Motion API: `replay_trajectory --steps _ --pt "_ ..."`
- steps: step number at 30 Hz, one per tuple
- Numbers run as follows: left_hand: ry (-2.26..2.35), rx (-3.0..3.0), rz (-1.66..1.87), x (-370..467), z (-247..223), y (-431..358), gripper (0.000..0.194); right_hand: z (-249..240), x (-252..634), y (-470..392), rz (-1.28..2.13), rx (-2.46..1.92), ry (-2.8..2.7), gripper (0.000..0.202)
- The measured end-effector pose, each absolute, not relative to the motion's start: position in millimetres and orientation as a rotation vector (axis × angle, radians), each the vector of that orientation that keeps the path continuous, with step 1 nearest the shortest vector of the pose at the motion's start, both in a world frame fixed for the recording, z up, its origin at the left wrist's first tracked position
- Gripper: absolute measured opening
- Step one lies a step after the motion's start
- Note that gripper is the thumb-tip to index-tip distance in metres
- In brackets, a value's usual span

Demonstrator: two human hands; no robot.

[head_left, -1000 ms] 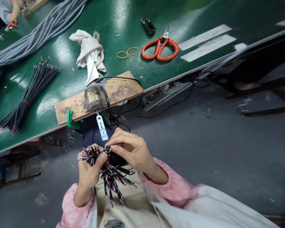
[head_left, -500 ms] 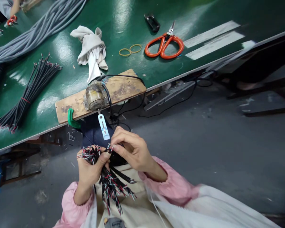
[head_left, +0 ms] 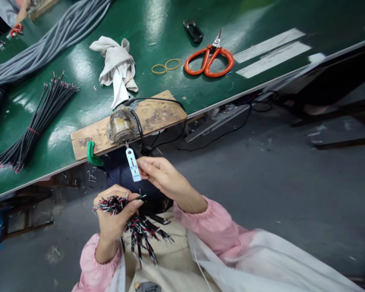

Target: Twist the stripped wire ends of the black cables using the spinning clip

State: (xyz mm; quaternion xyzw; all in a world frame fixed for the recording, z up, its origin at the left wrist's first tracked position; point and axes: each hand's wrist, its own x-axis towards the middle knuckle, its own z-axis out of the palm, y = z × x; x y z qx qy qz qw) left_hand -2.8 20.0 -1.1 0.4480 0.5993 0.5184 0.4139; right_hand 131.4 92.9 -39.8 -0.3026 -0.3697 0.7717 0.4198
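Note:
My left hand (head_left: 115, 219) is closed around a bundle of black cables (head_left: 140, 237) with red, white and black wire ends fanning out at both ends. One cable end (head_left: 142, 196) sticks out past my left thumb, apart from the rest. My right hand (head_left: 166, 178) has its thumb and fingers pinched at the right edge of a light blue slotted plastic piece (head_left: 134, 165). Whatever lies between those fingertips is hidden. The blue piece sits on the shaft of a small motor (head_left: 121, 125), fixed to a wooden board (head_left: 158, 109).
A green clamp (head_left: 93, 154) grips the board at the green table (head_left: 158, 24) edge. On the table lie a tied black cable bundle (head_left: 33, 125), grey cables (head_left: 48, 48), a cloth (head_left: 117, 61), rubber bands (head_left: 166, 66), orange-handled scissors (head_left: 209, 61) and black nippers (head_left: 194, 31). Another person's arm (head_left: 22, 12) shows top left.
My right hand has left the wire ends at my left thumb and moved up to the light blue piece. My left hand, still holding the cables, has shifted slightly down and left.

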Motion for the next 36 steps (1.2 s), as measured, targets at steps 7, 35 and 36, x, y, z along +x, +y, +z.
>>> replay_trajectory --steps 7,35,36 --pt "1.509 0.907 1.394 -1 -5 25 0.014 -20 112 114 2.012 -0.599 -0.778 0.052" --pt "1.456 1.15 1.163 5 -4 21 0.017 -21 157 74 1.277 -0.651 -1.448 0.015" --pt "1.46 1.141 1.208 4 -5 20 0.011 -22 156 74 1.222 -0.665 -1.438 0.016"
